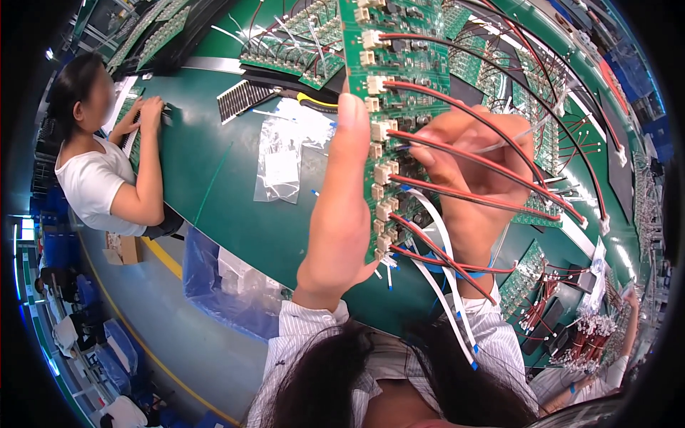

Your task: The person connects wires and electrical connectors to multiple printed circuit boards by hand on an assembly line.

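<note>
My left hand (335,207) grips the left edge of a long green circuit board panel (421,64), thumb lying along the near face; its other fingers are hidden behind. The panel is held up above the table. A row of cream connectors (383,171) runs down it, with red and black wire leads (471,114) curving off to the right. Beside that row, my right hand (471,164) pinches a thin pale flat ribbon cable (528,132), its tip close to a connector. Further white ribbon cables (446,242) with blue ends hang from the panel's lower part.
On the green table (228,171) lie clear plastic bags (280,164), yellow-and-black pliers (316,103) and more wired boards (524,282). Wire bundles (592,339) sit at the right. A co-worker (107,171) works at the left; a blue-lined bin (232,285) stands below the table edge.
</note>
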